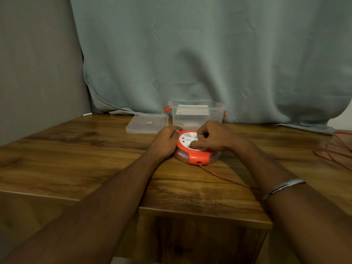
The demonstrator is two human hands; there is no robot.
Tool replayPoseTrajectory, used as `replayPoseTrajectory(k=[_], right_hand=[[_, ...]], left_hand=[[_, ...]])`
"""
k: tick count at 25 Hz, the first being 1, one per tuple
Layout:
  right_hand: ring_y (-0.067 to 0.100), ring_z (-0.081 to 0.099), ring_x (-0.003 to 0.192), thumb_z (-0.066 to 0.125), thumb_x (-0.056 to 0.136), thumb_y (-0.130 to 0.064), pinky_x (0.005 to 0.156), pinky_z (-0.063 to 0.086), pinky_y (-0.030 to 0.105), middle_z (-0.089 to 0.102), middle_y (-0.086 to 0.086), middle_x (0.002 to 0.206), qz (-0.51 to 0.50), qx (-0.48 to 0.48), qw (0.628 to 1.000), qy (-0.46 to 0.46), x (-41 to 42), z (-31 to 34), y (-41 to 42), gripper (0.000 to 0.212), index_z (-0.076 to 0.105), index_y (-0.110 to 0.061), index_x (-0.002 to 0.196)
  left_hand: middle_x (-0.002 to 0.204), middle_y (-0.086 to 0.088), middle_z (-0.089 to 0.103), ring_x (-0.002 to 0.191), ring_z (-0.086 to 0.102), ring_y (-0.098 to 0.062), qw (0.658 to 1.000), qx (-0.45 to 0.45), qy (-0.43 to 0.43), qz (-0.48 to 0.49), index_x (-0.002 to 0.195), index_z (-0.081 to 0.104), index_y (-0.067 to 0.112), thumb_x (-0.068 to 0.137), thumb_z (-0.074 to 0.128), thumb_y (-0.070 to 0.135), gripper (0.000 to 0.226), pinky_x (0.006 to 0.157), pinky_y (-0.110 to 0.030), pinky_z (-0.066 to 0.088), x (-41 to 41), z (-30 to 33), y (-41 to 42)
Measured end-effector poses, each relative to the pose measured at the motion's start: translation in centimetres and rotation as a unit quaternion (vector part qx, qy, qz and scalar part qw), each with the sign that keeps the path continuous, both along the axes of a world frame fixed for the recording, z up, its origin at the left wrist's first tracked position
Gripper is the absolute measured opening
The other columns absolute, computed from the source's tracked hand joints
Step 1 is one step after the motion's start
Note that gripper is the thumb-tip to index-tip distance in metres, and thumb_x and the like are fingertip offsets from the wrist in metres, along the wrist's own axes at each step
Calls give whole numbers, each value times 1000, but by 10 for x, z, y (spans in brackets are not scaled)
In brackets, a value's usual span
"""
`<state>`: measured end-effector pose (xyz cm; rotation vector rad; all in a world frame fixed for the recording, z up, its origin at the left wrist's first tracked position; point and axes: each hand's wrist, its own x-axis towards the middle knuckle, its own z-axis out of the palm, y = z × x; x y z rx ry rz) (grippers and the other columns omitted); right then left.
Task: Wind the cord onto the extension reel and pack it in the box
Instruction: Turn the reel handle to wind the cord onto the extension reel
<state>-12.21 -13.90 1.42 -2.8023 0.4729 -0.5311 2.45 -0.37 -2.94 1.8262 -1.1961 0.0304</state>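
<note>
Two bare forearms reach in from the near edge, and one silver bangle (283, 186) circles the right wrist. One wooden table (76, 149) carries everything. One orange cord (224, 177) leaves a hole in the near side of the reel and runs right across the wood, passing under the right forearm; loose loops of it lie at the far right edge of the table.

One extension reel (197, 158) lies flat near the table's middle, between the two hands. It is a round disc with an orange frame, a clear rim through which orange windings show, and a white top face with sockets. The left hand (165, 141) is curled around the reel's left edge, gripping it. The right hand (213, 137) rests on the white face with fingers bent and pinched together on something there; what they pinch cannot be made out.

Just behind stands one clear plastic box (198, 113) with two orange latches, open. One clear lid (147, 123) lies flat to its left. One pale curtain (209, 54) hangs behind.
</note>
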Motion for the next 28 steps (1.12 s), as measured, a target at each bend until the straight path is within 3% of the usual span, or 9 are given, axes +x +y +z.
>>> replayPoseTrajectory(k=[3,6,9,11,15,18,20,25,28], right_hand=[[7,50,49,74,74,-56,55,41,35,54,-8,47,11,-18,1000,-15,3,0,6,47,55,-18,54],[14,59,63,73,75,-21,60,51,39,70,-2,75,54,61,994,-71,0,3,4,17,65,-21,90],[18,61,77,59,69,15,59,46,24,77,-3,104,89,101,989,-54,-4,6,-1,61,58,-18,120],[24,65,94,55,66,22,64,47,24,78,-2,116,97,109,989,-21,-3,5,-7,69,60,-15,125],[16,60,128,65,76,18,80,54,18,75,-3,126,96,139,985,32,-8,10,-23,68,56,-17,134],[15,56,133,73,82,10,96,56,34,74,-4,129,91,169,980,43,-15,11,-31,63,53,-20,133],[16,60,128,77,82,6,97,55,38,75,-3,126,84,184,979,27,-17,8,-33,58,53,-18,129],[3,63,95,88,76,-4,73,48,14,76,6,109,64,153,986,-10,-19,6,-22,51,58,-11,117],[11,63,92,91,75,-11,82,53,30,74,11,105,62,131,989,-22,-16,5,-17,36,66,-14,102]], left_hand=[[132,-17,62,117,60,-27,1000,-4,-2,-5,132,61,8,106,39,20,36,102,-41,50,1,0,1],[130,-18,63,115,60,-27,1000,-12,-4,-8,130,63,7,105,40,18,35,99,-35,49,3,-1,0],[132,-16,62,115,58,-24,1000,-9,-3,-11,132,61,9,105,39,19,36,101,-37,49,3,0,1],[133,-15,61,113,58,-22,1000,-10,1,-18,133,60,10,106,39,20,36,101,-40,51,3,-1,1],[134,-10,61,115,58,-19,999,-5,22,-23,135,59,15,106,38,25,37,96,-34,53,4,-3,-1],[132,-8,63,113,62,-19,999,-6,39,-26,132,59,18,107,36,28,36,83,-24,55,7,-6,-6],[132,-8,64,110,62,-19,999,-13,39,-23,131,59,19,107,36,28,35,78,-21,54,9,-7,-7],[130,-9,65,109,62,-19,999,-29,24,-18,129,61,18,107,36,25,34,90,-36,58,8,-6,-5],[130,-11,65,109,63,-21,999,-30,23,-23,130,60,17,107,36,23,33,90,-39,58,9,-6,-4]])
